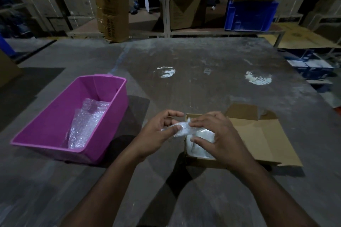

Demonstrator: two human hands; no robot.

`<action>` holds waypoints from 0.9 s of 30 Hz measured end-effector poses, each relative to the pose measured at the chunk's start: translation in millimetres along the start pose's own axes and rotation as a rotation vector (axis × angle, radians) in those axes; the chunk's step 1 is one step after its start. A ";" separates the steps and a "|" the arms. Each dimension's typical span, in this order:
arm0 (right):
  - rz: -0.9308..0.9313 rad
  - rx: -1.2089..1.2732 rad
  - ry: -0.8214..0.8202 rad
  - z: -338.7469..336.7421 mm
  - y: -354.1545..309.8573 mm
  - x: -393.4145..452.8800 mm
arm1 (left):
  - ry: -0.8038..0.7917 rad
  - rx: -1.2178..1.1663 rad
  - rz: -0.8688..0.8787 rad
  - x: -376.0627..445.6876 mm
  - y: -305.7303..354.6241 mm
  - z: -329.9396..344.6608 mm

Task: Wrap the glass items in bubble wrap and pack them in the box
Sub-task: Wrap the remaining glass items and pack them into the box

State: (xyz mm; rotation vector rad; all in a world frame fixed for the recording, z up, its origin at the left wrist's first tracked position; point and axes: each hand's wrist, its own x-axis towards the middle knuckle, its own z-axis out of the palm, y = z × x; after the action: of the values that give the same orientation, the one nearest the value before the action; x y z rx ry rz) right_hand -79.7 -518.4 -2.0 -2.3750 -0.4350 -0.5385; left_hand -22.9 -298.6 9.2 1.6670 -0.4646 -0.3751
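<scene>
A small bundle in bubble wrap (181,129) hangs over the left edge of an open cardboard box (258,138). My left hand (158,132) pinches its left end between thumb and fingers. My right hand (219,134) grips its right side, fingers curled over the wrap. Pale wrapped material (200,146) lies inside the box below my right hand. The glass inside the bundle is hidden by the wrap.
A pink plastic bin (46,134) with loose bubble wrap sheets (84,123) stands to the left on the grey table (184,72). Two bright light reflections show on the far tabletop. Shelves, cardboard cartons and a blue crate (251,14) stand behind the table.
</scene>
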 end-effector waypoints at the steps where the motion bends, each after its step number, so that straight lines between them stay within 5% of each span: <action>1: 0.018 0.000 0.006 1.8 0.6 -1.1 | -0.010 -0.038 -0.003 -0.3 1.2 0.8; 11: 0.126 0.001 0.050 3.2 -2.8 1.2 | -0.010 -0.437 -0.055 -1.1 1.7 10.7; 18: 0.480 0.620 0.156 11.1 -19.7 6.1 | 0.203 -0.668 -0.002 8.1 1.3 39.1; 23: 0.398 0.493 -0.072 18.3 -22.5 -7.0 | 0.415 -0.807 -0.055 20.9 -1.1 53.8; 27: 0.401 0.311 -0.019 17.6 -10.9 -7.8 | 0.381 -0.794 -0.072 21.5 -2.0 65.7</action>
State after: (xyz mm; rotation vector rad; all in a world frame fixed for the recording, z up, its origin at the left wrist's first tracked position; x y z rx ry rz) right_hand -86.5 -500.1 -12.4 -2.0892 -0.0376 -0.2417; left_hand -36.7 -365.4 -2.0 0.9424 0.0450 -0.2372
